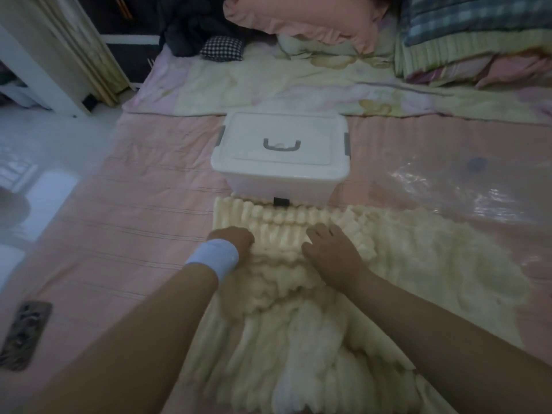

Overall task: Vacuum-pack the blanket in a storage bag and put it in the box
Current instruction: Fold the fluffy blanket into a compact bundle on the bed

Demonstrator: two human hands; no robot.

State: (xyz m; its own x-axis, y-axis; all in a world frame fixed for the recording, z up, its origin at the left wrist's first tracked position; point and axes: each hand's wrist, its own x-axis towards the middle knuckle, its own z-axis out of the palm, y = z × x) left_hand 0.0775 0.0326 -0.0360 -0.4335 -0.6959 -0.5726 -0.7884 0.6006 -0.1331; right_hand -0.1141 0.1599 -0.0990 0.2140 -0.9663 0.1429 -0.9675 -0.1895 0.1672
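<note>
A cream fluffy ribbed blanket (298, 318) lies on the pink bed, partly folded, its far edge reaching the box. My left hand (236, 239), white wristband on the wrist, has its fingers curled into the blanket's fold near the left edge. My right hand (328, 249) lies flat on the blanket with fingers spread. A white plastic storage box (280, 156) with a closed lid, grey handle and grey side clips stands just beyond the blanket. A clear plastic storage bag (466, 189) with a round blue valve lies flat to the right of the box.
A phone in a patterned case (25, 334) lies on the bed at the left. Pillows (298, 22) and folded bedding (478, 43) are piled at the far end. The white floor (33, 162) runs along the bed's left edge.
</note>
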